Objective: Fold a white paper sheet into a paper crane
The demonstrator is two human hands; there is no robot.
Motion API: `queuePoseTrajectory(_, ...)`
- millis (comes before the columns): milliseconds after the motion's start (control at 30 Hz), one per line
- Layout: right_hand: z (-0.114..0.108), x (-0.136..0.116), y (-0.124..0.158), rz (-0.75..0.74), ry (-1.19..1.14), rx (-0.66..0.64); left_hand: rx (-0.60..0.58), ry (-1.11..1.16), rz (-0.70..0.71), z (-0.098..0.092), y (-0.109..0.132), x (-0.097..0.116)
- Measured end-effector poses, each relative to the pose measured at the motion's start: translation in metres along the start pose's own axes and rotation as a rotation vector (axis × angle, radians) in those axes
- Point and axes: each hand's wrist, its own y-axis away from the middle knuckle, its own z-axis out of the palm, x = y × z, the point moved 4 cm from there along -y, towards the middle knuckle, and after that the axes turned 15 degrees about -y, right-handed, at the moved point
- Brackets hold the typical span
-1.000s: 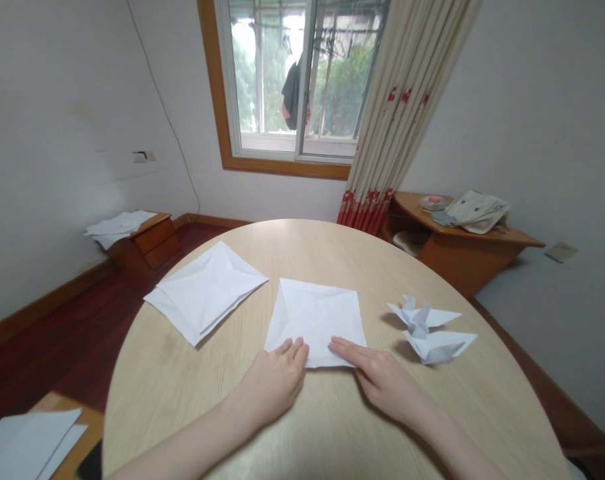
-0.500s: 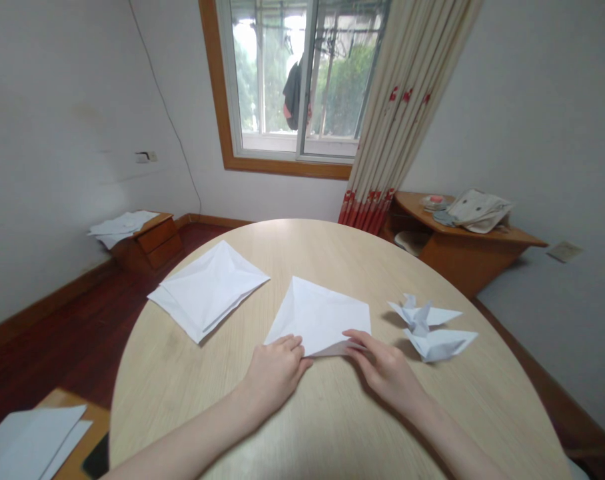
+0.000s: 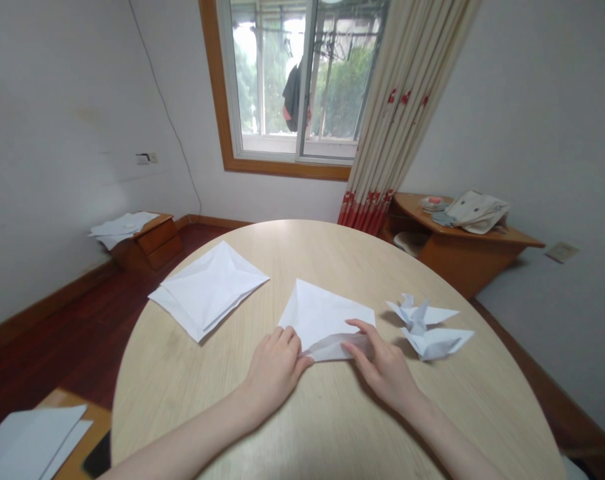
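Note:
A white sheet of folding paper [image 3: 327, 310], partly folded, lies in the middle of the round table [image 3: 302, 427]. My left hand [image 3: 276, 360] presses on its near left corner, thumb at the near edge and fingers curled on top. At the near right, my right hand [image 3: 382, 363] has its thumb and forefinger on the paper's lifted front layer, which stands open along the near edge. Beside the right hand rest two folded paper cranes [image 3: 437, 343]. Left of the sheet lies a stack of creased square papers [image 3: 215, 283].
A low wooden cabinet [image 3: 150, 243] with papers on it stands at the back left. More white sheets [image 3: 30, 440] lie on a surface at the lower left. A corner shelf [image 3: 482, 250] holds a cloth bag [image 3: 477, 212]. A curtain [image 3: 407, 100] hangs by the window.
The paper has shifted slightly right. Its front layer has opened up more along the near edge, and my right forefinger has risen with it. My left hand keeps its hold.

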Motion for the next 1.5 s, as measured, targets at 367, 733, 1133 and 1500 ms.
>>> queuePoseTrajectory(367, -0.002, -0.001, -0.001, -0.059, 0.061, 0.072, -0.004, -0.021, 0.003, 0.008, -0.002, -0.001)
queuePoseTrajectory(733, 0.018, -0.026, 0.000, -0.293, 0.349, -0.004, 0.077, 0.020, 0.078, 0.014, 0.004, 0.010)
queuePoseTrajectory(1133, 0.027, -0.031, 0.003, -0.205, 0.337, -0.067, 0.075, 0.103, 0.125, 0.008, 0.013, 0.019)
queuePoseTrajectory(1500, 0.029, -0.029, 0.001, -0.162, 0.247, -0.163, 0.031, 0.237, 0.065, 0.011, 0.016, 0.018)
